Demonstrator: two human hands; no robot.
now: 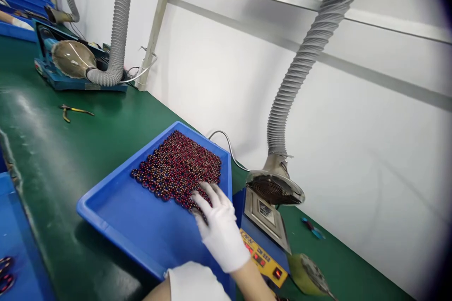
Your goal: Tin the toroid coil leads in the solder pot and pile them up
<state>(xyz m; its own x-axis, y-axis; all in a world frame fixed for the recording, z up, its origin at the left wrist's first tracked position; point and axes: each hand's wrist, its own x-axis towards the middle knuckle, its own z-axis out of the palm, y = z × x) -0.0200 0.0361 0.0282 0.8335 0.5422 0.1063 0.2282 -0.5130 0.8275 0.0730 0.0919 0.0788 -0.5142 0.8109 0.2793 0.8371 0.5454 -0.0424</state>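
My right hand (221,228), in a white glove, reaches over a blue tray (123,225). Its fingers are apart, and their tips touch the near right edge of a packed layer of small dark ring-shaped coils (180,164) with reddish winding. Nothing shows clearly held in it. My left hand (197,283), also white-gloved, is at the bottom edge of the view, close to the tray's near side. Its fingers are out of sight, so what it holds, if anything, is hidden. The near part of the tray floor is bare blue plastic.
Right of the tray stands a heating unit with a yellow control panel (263,261), under a fume hood (275,187) on a grey hose. A solder wire spool (309,275) sits beside it. Pliers (75,111) lie farther left. Another blue tray (21,240) holds coils. A co-worker's gloved hand (21,23) shows far left.
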